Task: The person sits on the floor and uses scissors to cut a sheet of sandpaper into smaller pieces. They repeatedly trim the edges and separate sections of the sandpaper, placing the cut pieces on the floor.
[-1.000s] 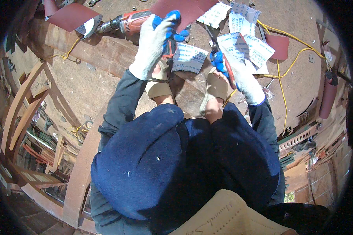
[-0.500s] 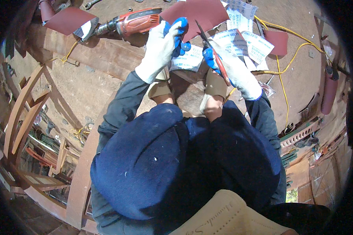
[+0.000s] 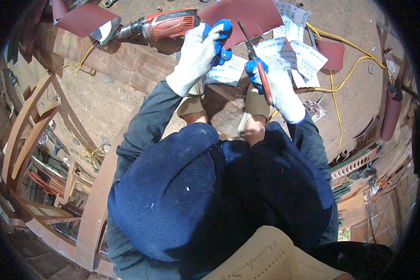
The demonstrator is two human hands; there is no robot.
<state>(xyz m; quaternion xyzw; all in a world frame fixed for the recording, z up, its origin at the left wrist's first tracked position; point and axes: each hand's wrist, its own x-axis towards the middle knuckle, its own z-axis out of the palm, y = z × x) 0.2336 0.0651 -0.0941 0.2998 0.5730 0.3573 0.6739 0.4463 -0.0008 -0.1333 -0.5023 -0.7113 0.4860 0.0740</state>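
Both my hands wear white gloves with blue-coated fingers. In my right hand [image 3: 274,84] is a pair of red-handled snips [image 3: 265,83], their long dark pointed blades aimed up and away from me. Opposite them, to the left, my left hand [image 3: 198,53] has its fingers curled in; whatever they pinch is hidden by the glove. A dark-red sandpaper sheet [image 3: 252,18] spreads just beyond the left fingers, and I cannot tell whether they grip its edge. Pieces of sandpaper with printed pale backs [image 3: 225,72] lie below and between the hands.
A red power drill [image 3: 168,24] lies left of the sheet. More sandpaper pieces [image 3: 308,60] are at right, by a looping yellow cord [image 3: 359,59]. A dark-red roll [image 3: 391,114] is at far right. Curved wooden parts [image 3: 25,126] stand at left; a board [image 3: 102,60] crosses the ground.
The view has shifted slightly, moving the drill and sheet a little rightward. The snips now point more upright, and their blades look closer together. My left hand keeps its curled pose.
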